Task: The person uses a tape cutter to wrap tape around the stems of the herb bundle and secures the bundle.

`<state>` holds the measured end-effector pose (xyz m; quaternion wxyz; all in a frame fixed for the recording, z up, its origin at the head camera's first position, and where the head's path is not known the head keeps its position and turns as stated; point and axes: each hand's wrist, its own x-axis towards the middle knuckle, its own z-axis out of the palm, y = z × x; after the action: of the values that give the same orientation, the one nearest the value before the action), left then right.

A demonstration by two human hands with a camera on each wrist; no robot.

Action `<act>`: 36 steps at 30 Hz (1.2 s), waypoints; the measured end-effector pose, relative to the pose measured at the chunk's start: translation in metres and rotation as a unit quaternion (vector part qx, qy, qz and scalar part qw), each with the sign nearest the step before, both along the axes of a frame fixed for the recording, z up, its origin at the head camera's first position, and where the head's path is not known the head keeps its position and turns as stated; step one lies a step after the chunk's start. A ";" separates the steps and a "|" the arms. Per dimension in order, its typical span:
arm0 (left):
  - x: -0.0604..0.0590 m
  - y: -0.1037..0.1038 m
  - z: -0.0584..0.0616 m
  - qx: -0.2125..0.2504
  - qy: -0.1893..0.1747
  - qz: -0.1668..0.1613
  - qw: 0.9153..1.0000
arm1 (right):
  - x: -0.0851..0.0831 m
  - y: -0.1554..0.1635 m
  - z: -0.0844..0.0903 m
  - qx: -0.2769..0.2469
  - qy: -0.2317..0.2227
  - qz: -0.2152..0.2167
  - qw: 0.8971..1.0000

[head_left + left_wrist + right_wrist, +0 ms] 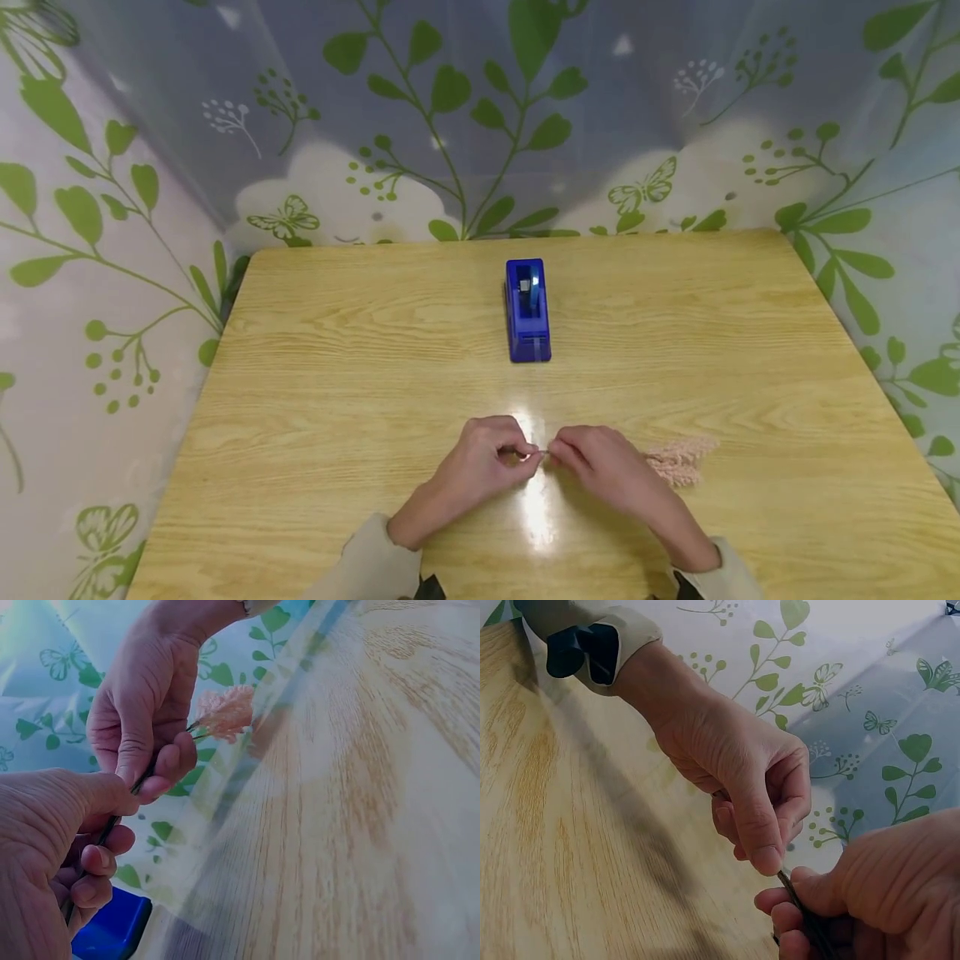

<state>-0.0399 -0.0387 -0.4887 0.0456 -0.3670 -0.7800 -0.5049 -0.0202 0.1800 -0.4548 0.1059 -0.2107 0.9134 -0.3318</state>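
Both hands meet at the near middle of the wooden table (315, 400). My left hand (525, 457) and my right hand (561, 455) each pinch a thin dark stem (793, 889) between thumb and fingers, fingertips almost touching. The stem belongs to a fluffy pink flower sprig (681, 460), whose head sticks out to the right past my right hand and lies on the table. In the left wrist view my right hand (150, 776) holds the stem (142, 780) just below the pink head (225, 711), and my left hand (101, 825) grips it lower down.
A blue tape dispenser (528, 310) stands beyond the hands at the table's middle, its front end facing me. A plastic sheet printed with green leaves (480, 125) walls the table on the back and both sides.
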 end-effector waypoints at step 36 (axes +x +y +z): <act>0.000 0.001 0.000 -0.185 -0.089 0.036 0.978 | -0.003 0.001 -0.020 0.018 0.285 0.039 0.957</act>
<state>-0.0394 -0.0373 -0.4885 -0.0747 -0.2947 -0.8734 -0.3804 -0.0234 0.1811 -0.4750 -0.1426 -0.3300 0.9024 -0.2374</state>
